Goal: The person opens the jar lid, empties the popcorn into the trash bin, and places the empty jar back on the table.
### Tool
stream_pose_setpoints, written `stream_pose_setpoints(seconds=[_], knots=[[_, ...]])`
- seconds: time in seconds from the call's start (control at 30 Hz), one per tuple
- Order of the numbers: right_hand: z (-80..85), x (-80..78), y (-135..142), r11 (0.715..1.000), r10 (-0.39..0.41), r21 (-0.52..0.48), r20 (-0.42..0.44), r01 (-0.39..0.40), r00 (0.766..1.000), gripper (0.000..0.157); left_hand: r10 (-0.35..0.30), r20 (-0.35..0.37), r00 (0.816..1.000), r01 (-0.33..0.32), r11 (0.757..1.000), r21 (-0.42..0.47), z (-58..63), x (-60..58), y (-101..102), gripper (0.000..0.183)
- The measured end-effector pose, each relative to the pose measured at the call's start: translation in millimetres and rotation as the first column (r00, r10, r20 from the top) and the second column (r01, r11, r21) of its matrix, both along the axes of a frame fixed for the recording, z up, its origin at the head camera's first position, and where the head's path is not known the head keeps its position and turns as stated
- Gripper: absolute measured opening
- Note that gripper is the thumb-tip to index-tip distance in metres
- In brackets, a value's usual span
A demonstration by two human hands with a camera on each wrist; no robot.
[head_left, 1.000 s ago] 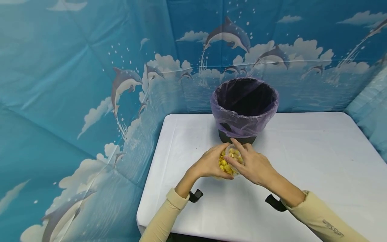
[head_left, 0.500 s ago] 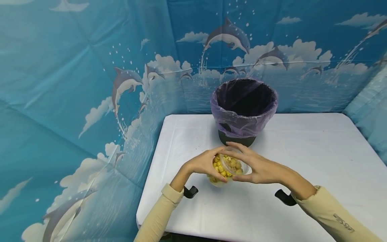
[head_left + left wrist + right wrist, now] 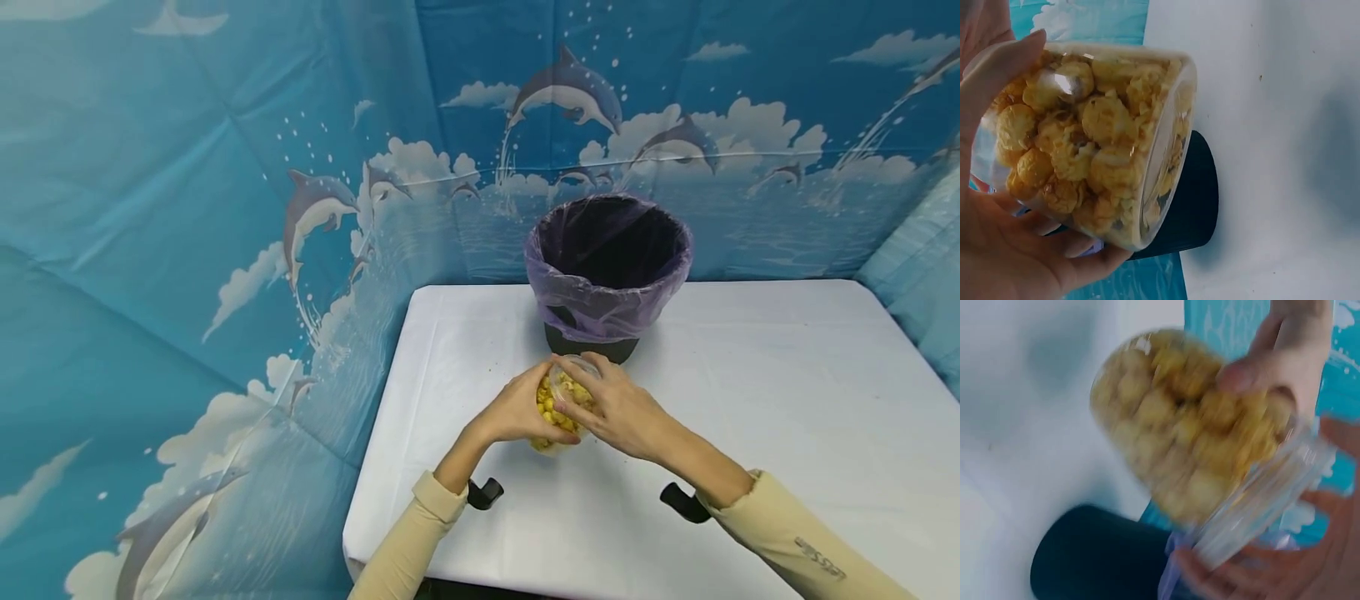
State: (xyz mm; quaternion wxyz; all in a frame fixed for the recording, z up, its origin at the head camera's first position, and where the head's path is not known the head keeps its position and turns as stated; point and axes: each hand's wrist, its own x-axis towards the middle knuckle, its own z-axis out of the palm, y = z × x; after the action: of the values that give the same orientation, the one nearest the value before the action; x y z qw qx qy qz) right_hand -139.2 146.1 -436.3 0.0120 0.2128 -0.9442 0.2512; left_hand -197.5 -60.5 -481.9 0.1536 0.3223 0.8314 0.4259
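A clear plastic jar (image 3: pixel 1085 137) full of yellow popcorn is held tilted above the table in front of the bin. My left hand (image 3: pixel 517 404) grips its side, the thumb on one face and the fingers round the other. Over the jar's mouth sits a clear lid (image 3: pixel 1266 494), which my right hand (image 3: pixel 630 412) holds by the rim between thumb and fingers. In the right wrist view the lid lies against the jar; motion blur hides whether it is loose. The palm of the right hand is mostly out of sight.
Just behind the hands stands a dark bin (image 3: pixel 592 343) lined with a purple bag (image 3: pixel 607 308), its mouth open. A white cloth covers the table (image 3: pixel 780 400). Blue curtains (image 3: pixel 187 208) printed with dolphins hang behind and at the sides.
Half a second ago my right hand stood further right, its fingers spread wider round the lid. It has since come back over the lid. Both hands and the jar shifted left, then right again.
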Motion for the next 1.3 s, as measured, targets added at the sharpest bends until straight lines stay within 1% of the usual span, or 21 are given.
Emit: stream_pose_setpoints(seconds=[0.07,0.1,0.13,0.2,0.23,0.27,0.3,0.33,0.37,0.43,0.5,0.57,0.6,0.67,0.77,0.87,0.93,1.0,1.13,1.23,1.3], knots=[[-0.4,-2.9,6.3,0.995,0.089,-0.043,-0.002,-0.089,0.996,0.065,-0.025,0.044,0.999,0.024,0.999,0.025,-1.7,-1.9,-4.0,0.107],[-0.1,-4.4,10.0,0.987,0.144,-0.07,0.002,-0.144,0.99,0.065,-0.042,0.075,0.996,0.039,0.999,0.035,-2.1,-2.8,-6.6,0.109],[0.6,-5.7,13.7,0.975,0.201,-0.102,0.009,-0.199,0.98,0.065,-0.063,0.1,0.993,0.059,0.997,0.044,-2.1,-3.9,-9.2,0.109],[2.3,-7.8,20.6,0.943,0.301,-0.154,0.021,-0.294,0.954,0.069,-0.105,0.124,0.987,0.101,0.994,0.041,-1.3,-6.2,-13.4,0.112],[3.4,-8.3,23.1,0.93,0.333,-0.173,0.028,-0.323,0.943,0.074,-0.122,0.129,0.984,0.118,0.992,0.04,-0.6,-7.2,-15.2,0.112],[4.4,-8.5,24.4,0.924,0.347,-0.187,0.036,-0.335,0.937,0.079,-0.134,0.134,0.982,0.129,0.991,0.039,0.3,-8.0,-16.3,0.111],[5.3,-8.4,24.5,0.924,0.345,-0.19,0.033,-0.333,0.938,0.083,-0.138,0.131,0.982,0.135,0.99,0.034,0.8,-8.7,-16.9,0.109],[5.9,-8.1,23.3,0.93,0.326,-0.185,0.022,-0.317,0.945,0.086,-0.141,0.116,0.983,0.138,0.99,0.032,1.2,-9.3,-16.9,0.109],[6.4,-7.6,21.2,0.944,0.292,-0.165,0.007,-0.287,0.956,0.089,-0.135,0.102,0.985,0.133,0.991,0.029,1.5,-9.7,-16.6,0.108],[6.9,-5.0,14.5,0.975,0.189,-0.115,-0.014,-0.189,0.982,0.092,-0.115,0.077,0.99,0.113,0.993,0.03,1.8,-9.4,-14.9,0.107],[6.0,-1.5,7.0,0.995,0.087,-0.054,-0.04,-0.089,0.995,0.086,-0.09,0.05,0.995,0.089,0.996,0.021,1.5,-8.4,-12.4,0.109],[4.2,2.0,0.6,1.0,0.014,0.019,-0.049,-0.013,0.999,0.079,-0.071,0.037,0.997,0.07,0.997,0.02,1.4,-6.6,-10.4,0.109],[3.3,3.6,-1.9,0.999,-0.005,0.048,-0.053,0.007,0.999,0.076,-0.063,0.034,0.997,0.063,0.998,0.02,1.0,-5.7,-9.5,0.108],[1.1,5.5,-4.9,0.996,-0.009,0.092,-0.072,0.015,0.997,0.07,-0.054,0.03,0.998,0.054,0.998,0.015,0.2,-4.1,-9.0,0.107],[-1.6,5.8,-5.1,0.994,0.025,0.106,-0.102,-0.014,0.994,0.063,-0.055,0.045,0.997,0.055,0.998,0.011,-1.6,-2.7,-10.2,0.103],[-2.7,4.1,-0.6,0.995,0.086,0.061,-0.119,-0.079,0.989,0.06,-0.062,0.072,0.995,0.062,0.998,0.004,-2.4,-2.5,-12.9,0.102],[-2.2,2.4,3.7,0.99,0.142,0.026,-0.124,-0.14,0.982,0.061,-0.072,0.086,0.994,0.072,0.997,0.006,-2.4,-3.2,-14.6,0.103],[-1.7,0.0,8.5,0.977,0.211,-0.005,-0.136,-0.213,0.968,0.064,-0.091,0.092,0.992,0.09,0.996,0.012,-1.9,-3.9,-16.3,0.106],[0.3,-4.5,17.6,0.939,0.334,-0.024,-0.168,-0.342,0.928,0.073,-0.155,0.094,0.983,0.152,0.988,0.037,-0.9,-6.2,-18.3,0.106],[1.4,-5.9,22.8,0.914,0.393,-0.023,-0.192,-0.405,0.899,0.077,-0.205,0.102,0.973,0.201,0.978,0.047,-0.7,-7.8,-18.8,0.106],[1.6,-5.2,24.7,0.906,0.41,-0.024,-0.198,-0.422,0.89,0.082,-0.228,0.109,0.967,0.224,0.973,0.047,-0.7,-8.6,-18.7,0.106]])
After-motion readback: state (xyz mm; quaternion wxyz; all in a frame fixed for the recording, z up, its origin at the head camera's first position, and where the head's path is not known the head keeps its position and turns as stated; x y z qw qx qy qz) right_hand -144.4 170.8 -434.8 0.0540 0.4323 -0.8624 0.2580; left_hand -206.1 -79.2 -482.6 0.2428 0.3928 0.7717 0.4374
